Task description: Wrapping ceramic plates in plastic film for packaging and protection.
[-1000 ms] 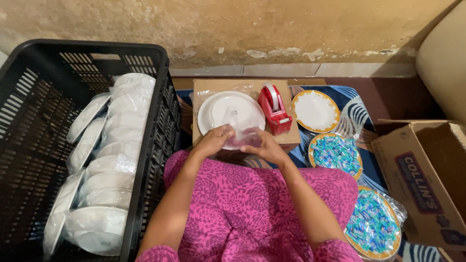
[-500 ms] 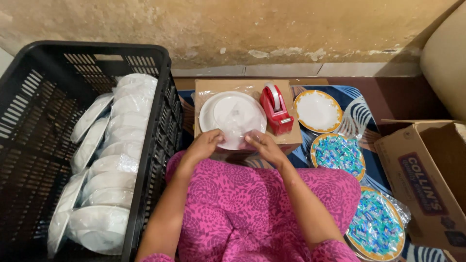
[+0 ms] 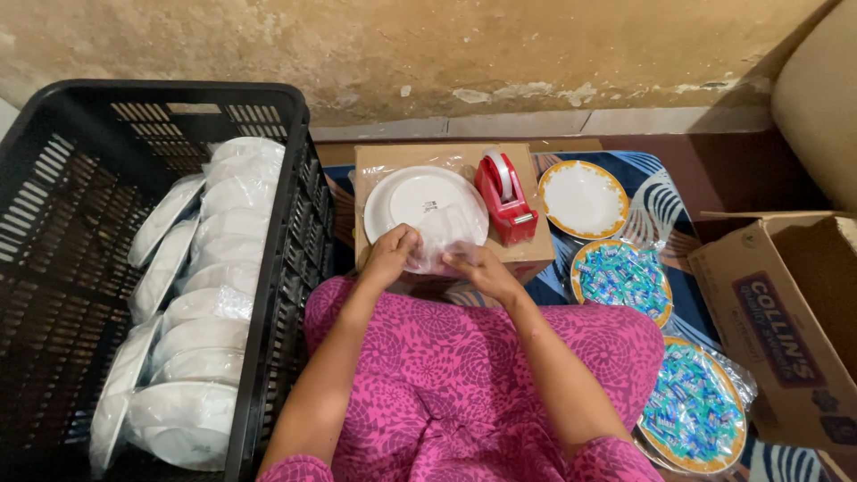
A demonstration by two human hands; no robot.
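Note:
A white plate [image 3: 418, 198] in a clear plastic bag [image 3: 446, 234] lies on a small cardboard box [image 3: 375, 161] in front of me. My left hand [image 3: 388, 254] and my right hand [image 3: 473, 266] both pinch the loose plastic at the plate's near edge. A red tape dispenser [image 3: 505, 196] stands on the box just right of the plate.
A black plastic crate [image 3: 62, 178] at the left holds several bagged white plates [image 3: 210, 268]. To the right lie an orange-rimmed empty plate [image 3: 583, 198] and two orange-rimmed plates of blue-green pieces [image 3: 622, 277] [image 3: 692, 412]. An open cardboard carton [image 3: 786, 321] stands far right. A wall runs behind.
The plastic that my hands held up over the plate a second ago is now lower, pulled to the plate's near edge. The plate lies flat on the box.

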